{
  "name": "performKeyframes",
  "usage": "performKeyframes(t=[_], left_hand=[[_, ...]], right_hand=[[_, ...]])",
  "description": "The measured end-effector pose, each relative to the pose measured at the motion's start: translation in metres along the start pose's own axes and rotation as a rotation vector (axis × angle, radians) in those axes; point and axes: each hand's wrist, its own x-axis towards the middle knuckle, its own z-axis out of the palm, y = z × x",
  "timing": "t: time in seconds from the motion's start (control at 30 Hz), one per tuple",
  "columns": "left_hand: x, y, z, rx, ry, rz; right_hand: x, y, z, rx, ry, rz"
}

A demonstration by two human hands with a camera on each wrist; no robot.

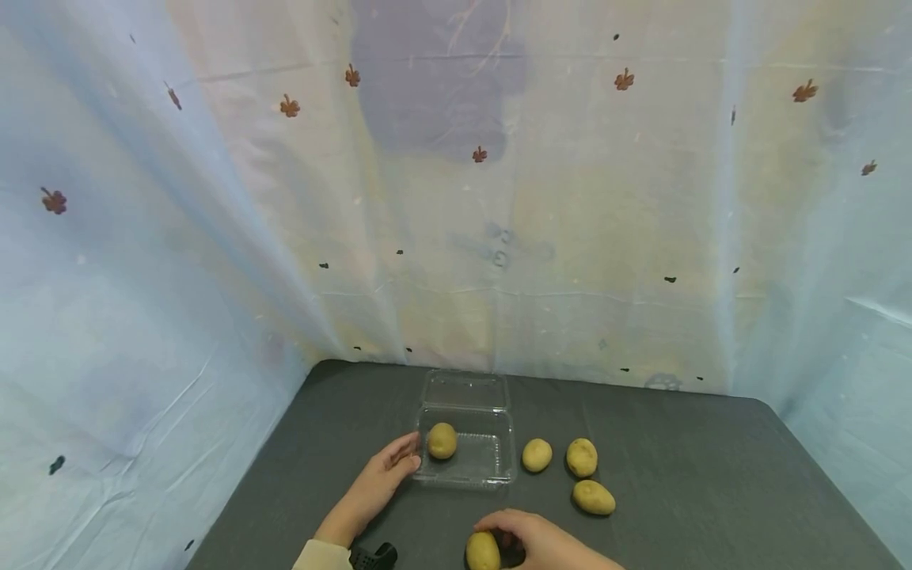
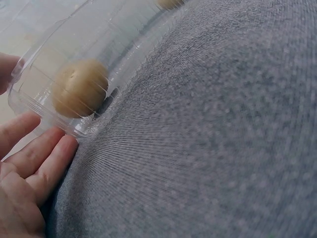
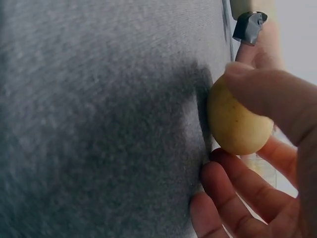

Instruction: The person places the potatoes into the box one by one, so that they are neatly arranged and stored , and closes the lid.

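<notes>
A clear plastic clamshell box (image 1: 487, 480) stands with its lid raised at the back, one potato (image 1: 442, 441) inside on the left. My left hand (image 1: 385, 477) rests against the box's left side; in the left wrist view its fairly straight fingers (image 2: 52, 158) touch the outer wall, low by the cloth. Near the front edge of the head view, my right hand (image 1: 539, 542) grips another potato (image 1: 483, 551). The right wrist view has the thumb over this potato (image 3: 235, 121) and fingers beneath, close to the table surface.
Right of the box lie three loose potatoes: a small round one (image 1: 537, 455), one farther right (image 1: 582, 457), and an oblong one (image 1: 594, 498) in front of that. Dark grey cloth covers the table (image 1: 684, 475). A pale patterned curtain (image 1: 556, 237) surrounds the back and sides.
</notes>
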Motion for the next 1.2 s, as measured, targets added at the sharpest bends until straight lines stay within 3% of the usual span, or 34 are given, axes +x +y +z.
performKeyframes(t=[0.13, 0.4, 0.7, 0.87, 1.07, 1.2], left_hand=[[0.0, -0.001, 0.0, 0.0, 0.006, 0.003], [0.001, -0.002, 0.001, 0.001, 0.009, 0.0], [0.002, -0.002, 0.001, 0.02, 0.028, 0.01], [0.002, -0.003, 0.002, 0.02, 0.029, 0.008], [0.002, -0.001, 0.002, 0.016, 0.027, 0.007], [0.001, 0.0, 0.002, 0.021, 0.034, 0.006]], right_hand=[[0.001, -0.018, -0.001, -0.019, 0.005, 0.06], [-0.003, -0.067, -0.002, -0.058, 0.07, 0.069], [-0.006, -0.085, -0.008, 0.014, 0.162, 0.09], [-0.006, -0.09, -0.019, -0.059, 0.282, 0.056], [-0.002, -0.099, -0.035, -0.15, 0.48, 0.011], [0.004, -0.105, -0.045, -0.148, 0.596, 0.0]])
